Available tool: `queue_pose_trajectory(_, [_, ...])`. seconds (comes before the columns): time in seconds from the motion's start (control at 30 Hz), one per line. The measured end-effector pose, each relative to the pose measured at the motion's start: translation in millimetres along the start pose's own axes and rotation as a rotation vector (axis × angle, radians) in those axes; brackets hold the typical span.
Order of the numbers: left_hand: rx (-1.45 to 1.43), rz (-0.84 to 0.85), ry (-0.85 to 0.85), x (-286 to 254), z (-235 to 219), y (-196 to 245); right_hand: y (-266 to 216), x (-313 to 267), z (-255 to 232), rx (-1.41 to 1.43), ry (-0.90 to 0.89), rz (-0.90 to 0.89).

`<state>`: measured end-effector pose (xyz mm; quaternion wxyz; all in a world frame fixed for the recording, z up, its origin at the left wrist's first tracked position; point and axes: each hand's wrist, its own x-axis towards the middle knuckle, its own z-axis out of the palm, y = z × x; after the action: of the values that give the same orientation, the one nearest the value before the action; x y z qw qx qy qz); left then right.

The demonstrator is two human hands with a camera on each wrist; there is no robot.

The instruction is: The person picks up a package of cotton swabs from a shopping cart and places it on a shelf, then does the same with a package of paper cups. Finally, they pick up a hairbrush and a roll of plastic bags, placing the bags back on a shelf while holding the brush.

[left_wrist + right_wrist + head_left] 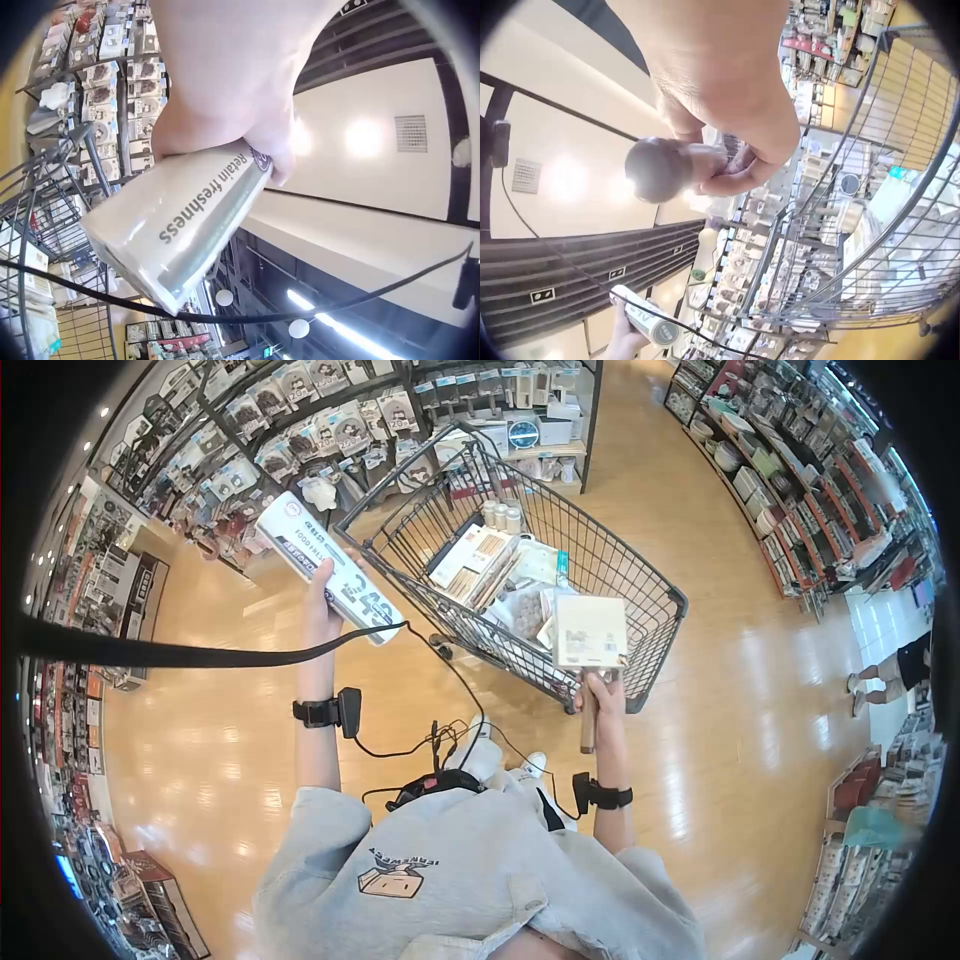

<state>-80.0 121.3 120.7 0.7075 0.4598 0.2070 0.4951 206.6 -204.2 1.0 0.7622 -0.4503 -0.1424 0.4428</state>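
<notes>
My left hand (318, 598) grips a long white box (362, 598) printed "FOOD FRE..." and "240", held tilted beside the cart's left end. In the left wrist view the near end of this box (180, 217) reads "Retain freshness". My right hand (606, 698) holds a brown handle (588, 728) whose upper end meets a square cream package (590, 630), above the cart's near right corner. The right wrist view shows the rounded dark end of the handle (658, 171) with fingers curled about it. I cannot tell what kind of tool it is.
A black wire shopping cart (640, 565) stands in front, holding a flat box (470, 560), several small jars (503, 516) and a clear bag of round items (527, 615). Stocked shelves (330, 430) line the back and both sides. A person (895, 672) stands at the far right. Cables hang between my wrists.
</notes>
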Motion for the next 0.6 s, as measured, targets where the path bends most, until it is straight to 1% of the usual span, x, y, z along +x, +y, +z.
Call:
queue_pose_trajectory(0.03, [0.066,-0.018,0.119,-6,-14,-9,8,5,16,0.013,0.013,-0.032])
queue_pose_trajectory(0.07, [0.056,-0.061,0.093,-15,-31,-3,7,6,34,0.021,-0.008,-0.018])
queue_pose_trajectory(0.1, [0.075,-0.008,0.182,-22,-51,-3,9,10,47,0.016,-0.046,-0.027])
queue_pose_trajectory(0.13, [0.086,-0.016,0.226,-33,-61,7,9,13,61,-0.041,-0.102,-0.063])
queue_pose_trajectory(0.17, [0.141,0.025,0.277,-40,-82,14,9,12,79,-0.038,-0.125,-0.118])
queue_pose_trajectory(0.2, [0.151,0.105,0.298,-48,-97,21,3,11,97,-0.069,-0.160,-0.137])
queue_pose_trajectory(0.23, [0.184,0.131,0.427,-62,-95,32,2,9,114,-0.099,-0.197,-0.143])
queue_pose_trajectory(0.27, [0.105,0.114,0.432,-68,-129,28,14,13,124,-0.111,-0.200,-0.149])
queue_pose_trajectory(0.3, [0.067,0.175,0.488,-81,-124,39,23,17,137,-0.027,-0.214,-0.090])
queue_pose_trajectory(0.33, [-0.041,0.137,0.510,-89,-150,44,31,21,149,0.055,-0.225,-0.027])
queue_pose_trajectory(0.37, [-0.148,0.098,0.535,-99,-178,50,42,27,162,0.037,-0.225,-0.014])
queue_pose_trajectory(0.4, [-0.240,0.129,0.615,-114,-187,56,53,33,177,0.161,-0.295,0.077])
queue_pose_trajectory(0.43, [-0.367,0.123,0.586,-126,-212,65,66,34,193,0.290,-0.366,0.173])
queue_pose_trajectory(0.5, [-0.478,0.148,0.641,-149,-235,75,87,32,239,0.389,-0.302,0.243])
queue_pose_trajectory(0.53, [-0.547,0.140,0.689,-156,-263,74,103,29,268,0.433,-0.303,0.266])
queue_pose_trajectory(0.57, [-0.614,0.137,0.743,-164,-287,73,120,27,293,0.476,-0.299,0.301])
queue_pose_trajectory(0.6, [-0.633,0.136,0.839,-173,-290,81,138,24,316,0.424,-0.332,0.316])
